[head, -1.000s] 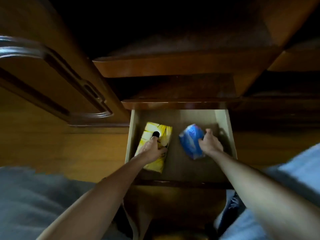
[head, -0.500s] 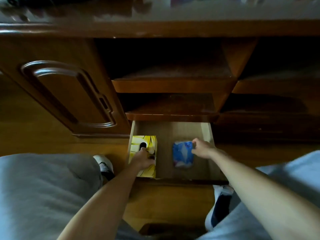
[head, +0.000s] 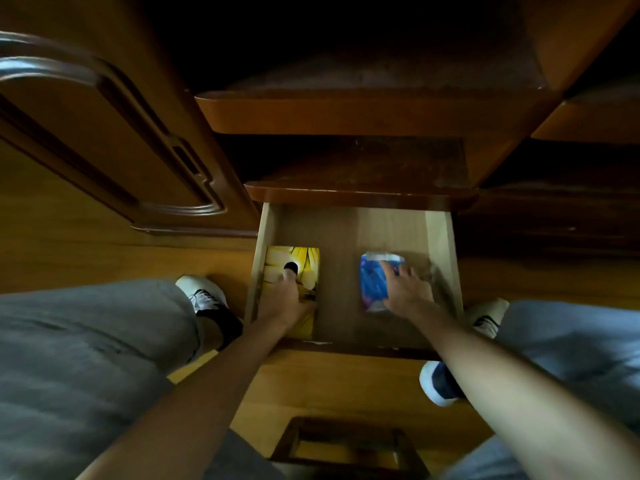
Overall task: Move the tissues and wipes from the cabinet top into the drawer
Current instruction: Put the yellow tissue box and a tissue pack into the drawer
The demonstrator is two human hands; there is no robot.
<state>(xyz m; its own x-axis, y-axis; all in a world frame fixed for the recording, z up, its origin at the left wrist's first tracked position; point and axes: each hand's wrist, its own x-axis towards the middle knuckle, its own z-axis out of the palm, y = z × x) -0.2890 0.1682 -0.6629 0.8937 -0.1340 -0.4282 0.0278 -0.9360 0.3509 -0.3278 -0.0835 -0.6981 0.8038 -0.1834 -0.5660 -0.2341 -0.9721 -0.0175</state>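
Observation:
The light wooden drawer [head: 440,237] is pulled out below the dark cabinet shelves. A yellow tissue box [head: 304,261] with a black oval opening lies flat inside against the left wall. My left hand [head: 285,301] covers its near half, fingers curled over the top and thumb along the right edge. A blue wipes pack [head: 372,285] lies flat right of the drawer's middle. My right hand [head: 408,292] rests on its right side with straight, spread fingers; some of them reach past the pack onto the drawer floor.
A carved cabinet door [head: 104,133] stands open at the left. Dark shelves [head: 360,192] overhang the drawer's back. My knees and white shoes [head: 204,292] flank the drawer. A dark wooden frame [head: 346,445] sits on the floor below.
The tissue box went from slanted to flat against the left wall. The wipes pack has settled flat on the drawer floor, and my right hand's fingers have spread over it.

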